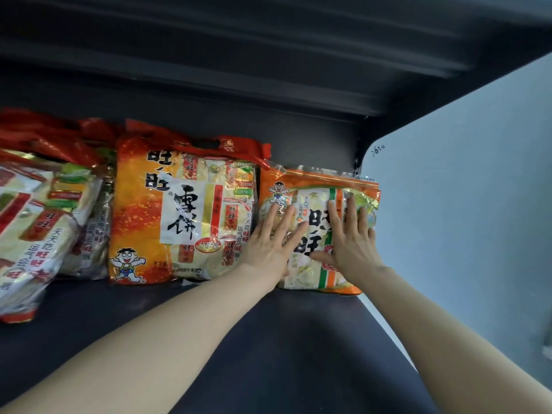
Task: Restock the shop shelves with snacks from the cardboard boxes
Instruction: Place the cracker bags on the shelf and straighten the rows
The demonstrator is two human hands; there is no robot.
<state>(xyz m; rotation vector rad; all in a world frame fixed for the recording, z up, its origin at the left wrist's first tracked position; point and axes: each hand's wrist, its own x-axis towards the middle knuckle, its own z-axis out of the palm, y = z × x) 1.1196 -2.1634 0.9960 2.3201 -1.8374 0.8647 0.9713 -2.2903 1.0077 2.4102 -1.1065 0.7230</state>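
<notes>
An orange snack bag [313, 186] with a cartoon boy and a clear window stands at the right end of a dark shelf [268, 339], leaning against the back. My left hand [270, 243] and my right hand [351, 237] both lie flat on its front, fingers spread and pressing, not gripping. Just to its left stands a bigger orange and red rice cracker bag [179, 210], touching it. Further left lean more bags [38, 210] of the same brand, tilted and overlapping.
A pale side panel [463, 219] closes the shelf on the right, right beside the small bag. The dark underside of the upper shelf [268, 55] hangs overhead. The front strip of the shelf under my forearms is bare.
</notes>
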